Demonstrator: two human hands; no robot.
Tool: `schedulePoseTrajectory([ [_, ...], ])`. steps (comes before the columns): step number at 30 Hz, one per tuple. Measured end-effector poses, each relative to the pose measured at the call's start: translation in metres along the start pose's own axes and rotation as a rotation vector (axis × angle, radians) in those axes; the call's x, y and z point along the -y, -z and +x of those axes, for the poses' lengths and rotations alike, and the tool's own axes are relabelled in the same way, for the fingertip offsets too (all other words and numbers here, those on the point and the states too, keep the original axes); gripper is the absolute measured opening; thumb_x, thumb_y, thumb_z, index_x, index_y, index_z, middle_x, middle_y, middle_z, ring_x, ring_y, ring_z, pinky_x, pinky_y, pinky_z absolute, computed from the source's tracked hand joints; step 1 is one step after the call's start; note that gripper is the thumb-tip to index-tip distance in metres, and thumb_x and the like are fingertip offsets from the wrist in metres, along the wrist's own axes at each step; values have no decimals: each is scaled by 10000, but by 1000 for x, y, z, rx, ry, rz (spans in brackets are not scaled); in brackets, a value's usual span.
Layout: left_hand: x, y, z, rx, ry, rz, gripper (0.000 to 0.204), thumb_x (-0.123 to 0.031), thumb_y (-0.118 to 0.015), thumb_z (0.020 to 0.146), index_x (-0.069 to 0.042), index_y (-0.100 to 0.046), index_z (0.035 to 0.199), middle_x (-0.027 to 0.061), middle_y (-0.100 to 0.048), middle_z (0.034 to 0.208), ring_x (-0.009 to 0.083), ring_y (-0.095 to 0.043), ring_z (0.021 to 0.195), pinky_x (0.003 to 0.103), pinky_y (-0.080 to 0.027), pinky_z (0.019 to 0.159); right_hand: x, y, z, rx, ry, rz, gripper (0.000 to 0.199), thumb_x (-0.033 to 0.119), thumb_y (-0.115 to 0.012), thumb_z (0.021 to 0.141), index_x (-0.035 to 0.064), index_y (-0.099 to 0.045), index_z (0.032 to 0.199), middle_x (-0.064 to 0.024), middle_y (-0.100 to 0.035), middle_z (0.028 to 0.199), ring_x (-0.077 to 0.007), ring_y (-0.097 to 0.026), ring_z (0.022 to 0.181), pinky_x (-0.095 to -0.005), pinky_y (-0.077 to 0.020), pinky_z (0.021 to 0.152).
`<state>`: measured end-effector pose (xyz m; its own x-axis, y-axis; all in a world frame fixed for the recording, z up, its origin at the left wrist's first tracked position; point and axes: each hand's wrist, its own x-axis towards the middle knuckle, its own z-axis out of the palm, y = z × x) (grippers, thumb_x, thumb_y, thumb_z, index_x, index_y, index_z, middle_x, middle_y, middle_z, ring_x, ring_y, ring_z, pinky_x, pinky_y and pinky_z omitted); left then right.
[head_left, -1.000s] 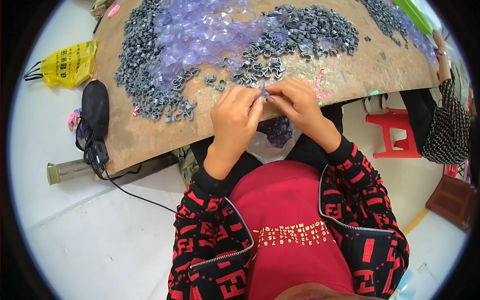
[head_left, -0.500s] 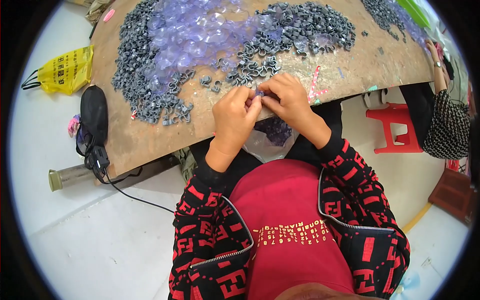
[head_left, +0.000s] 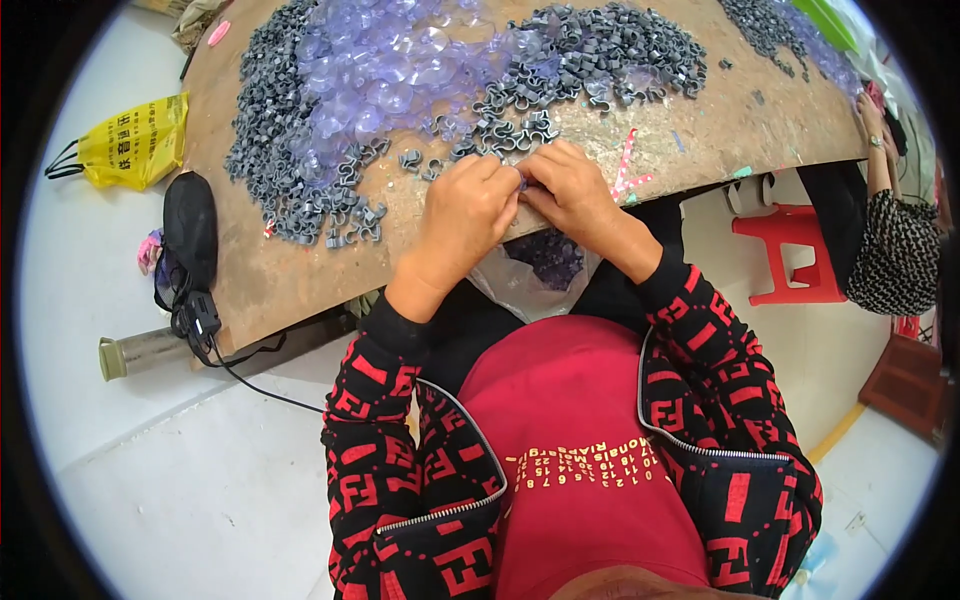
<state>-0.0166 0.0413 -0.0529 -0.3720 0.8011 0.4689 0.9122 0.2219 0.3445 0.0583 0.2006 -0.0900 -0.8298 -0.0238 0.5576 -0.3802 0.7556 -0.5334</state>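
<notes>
Over the table's near edge, my left hand and my right hand meet, both closed with fingertips pinched together. Between them shows a bit of a small purplish plastic piece, mostly hidden by the fingers. Just beyond my hands lie loose grey C-shaped plastic clips. Farther back is a heap of clear purplish suction cups, with grey clips piled to its left and more clips to its right. Below my hands, a translucent plastic bag holds dark purplish pieces.
The wooden table carries a red-and-white strip. At its left edge are a black pouch with a cable, a yellow bag and a bottle. On the right, a red stool stands near another person's arm.
My left hand has rolled over the pinched piece, its back now facing up more, and my left elbow has swung outward. The right hand has stayed nearly in place, shifting slightly.
</notes>
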Motion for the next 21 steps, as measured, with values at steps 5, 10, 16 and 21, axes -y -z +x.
schedulePoseTrajectory([
  [5, 5, -2, -10, 7, 165, -186, 95, -93, -642, 715, -36, -584, 764, 101, -553, 704, 270, -574, 669, 364, -457, 587, 4, 9, -6, 50, -149, 115, 189, 80, -689, 716, 47, -610, 885, -72, -590, 787, -258, -542, 773, -350, -423, 687],
  [10, 5, -5, -11, -10, 296, -328, 122, -97, -655, 748, 8, -607, 786, 89, -571, 669, 178, -542, 552, 299, -429, 520, 2, 9, -11, 27, -173, 111, 159, 123, -695, 747, 66, -645, 886, -50, -625, 793, -231, -556, 769, -335, -426, 690],
  [16, 1, -5, -13, -48, 412, -392, 100, -97, -653, 725, -10, -611, 752, 111, -582, 653, 232, -584, 568, 326, -455, 533, 6, 7, -10, -33, -102, 44, 112, 110, -672, 764, 97, -655, 874, -33, -614, 772, -230, -544, 740, -339, -399, 688],
  [21, -3, -8, -14, -72, 446, -406, 125, -113, -659, 749, -1, -606, 732, 73, -581, 637, 172, -574, 553, 303, -445, 516, 10, 11, -10, -3, -28, -76, 170, 90, -670, 768, 83, -646, 936, -32, -609, 823, -207, -556, 772, -329, -406, 721],
])
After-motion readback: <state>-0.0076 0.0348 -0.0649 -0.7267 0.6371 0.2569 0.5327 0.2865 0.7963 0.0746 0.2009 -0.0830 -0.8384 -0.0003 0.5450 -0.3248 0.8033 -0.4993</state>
